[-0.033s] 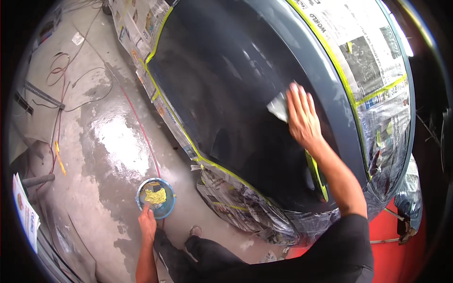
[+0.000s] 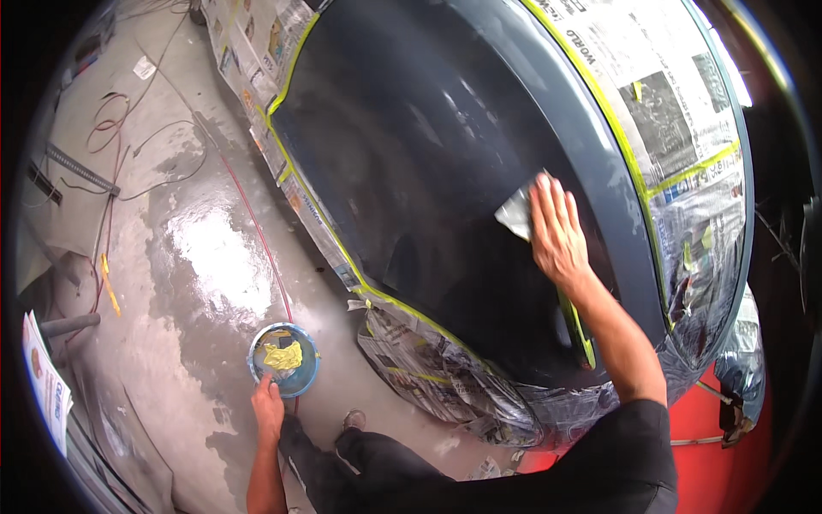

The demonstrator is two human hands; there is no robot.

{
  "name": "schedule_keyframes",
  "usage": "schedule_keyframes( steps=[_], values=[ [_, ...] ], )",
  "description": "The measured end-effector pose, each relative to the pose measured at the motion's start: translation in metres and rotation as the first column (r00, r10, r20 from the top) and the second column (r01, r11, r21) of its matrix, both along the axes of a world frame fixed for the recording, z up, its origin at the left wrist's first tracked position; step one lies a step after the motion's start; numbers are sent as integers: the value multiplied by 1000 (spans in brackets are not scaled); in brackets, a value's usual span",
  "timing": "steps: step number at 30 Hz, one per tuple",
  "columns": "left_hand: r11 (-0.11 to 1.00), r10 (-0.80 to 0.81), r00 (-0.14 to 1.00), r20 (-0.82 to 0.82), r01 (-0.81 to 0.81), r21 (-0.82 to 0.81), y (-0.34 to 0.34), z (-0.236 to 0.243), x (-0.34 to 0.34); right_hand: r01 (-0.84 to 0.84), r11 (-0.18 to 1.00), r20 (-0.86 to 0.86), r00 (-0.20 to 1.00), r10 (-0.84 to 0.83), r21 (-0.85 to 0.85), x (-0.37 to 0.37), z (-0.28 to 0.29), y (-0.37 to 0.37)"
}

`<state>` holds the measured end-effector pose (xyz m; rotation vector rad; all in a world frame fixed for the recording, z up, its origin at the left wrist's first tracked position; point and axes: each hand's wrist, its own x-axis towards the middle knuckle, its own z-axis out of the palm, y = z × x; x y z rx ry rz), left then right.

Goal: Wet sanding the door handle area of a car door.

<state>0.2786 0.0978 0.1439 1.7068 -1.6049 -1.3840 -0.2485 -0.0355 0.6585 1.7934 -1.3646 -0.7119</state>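
Observation:
A dark grey car panel (image 2: 402, 163) curves across the middle, with yellow tape along its borders. My right hand (image 2: 561, 236) lies with long, straight fingers on the panel, pressing a light grey sheet of sandpaper (image 2: 515, 214) against it. Part of the sheet sticks out left of the fingers; the rest is hidden under them. Low on the left, my left hand (image 2: 268, 409) grips the near rim of a blue bucket (image 2: 312, 370), thumb on top. A crumpled yellow cloth (image 2: 283, 356) and a small dark piece are inside the bucket.
Newspaper masking (image 2: 664, 128) covers the car beyond the tape on both sides. A red hose (image 2: 250, 214) and thin cables run over the wet concrete floor (image 2: 163, 360). Papers (image 2: 43, 377) stand at the left edge. A red surface (image 2: 719, 445) shows at lower right.
My right hand has slid slightly down and to the right over the panel, carrying the sandpaper with it. My left hand and the bucket are almost where they were.

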Motion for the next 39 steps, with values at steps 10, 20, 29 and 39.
schedule_keyframes(
  steps=[10, 20, 29, 39],
  values=[
    [989, 19, 999, -45, -12, 146, 1, -36, -11, -199, 975, -24, 980, 198, -101, 8, -12, -182],
    [985, 38, 998, 50, -46, 163, 41, -58, 32, -16, 998, -24, 1000, 14, -57, 2, -8, -66],
    [993, 69, 997, 20, -70, 89, 28, -65, 28, -290, 950, -94, 955, 280, -113, 32, 5, -272],
    [972, 112, 994, 10, -112, 206, 49, -70, 54, -293, 954, -86, 954, 287, -68, 32, 15, -274]
  ],
)
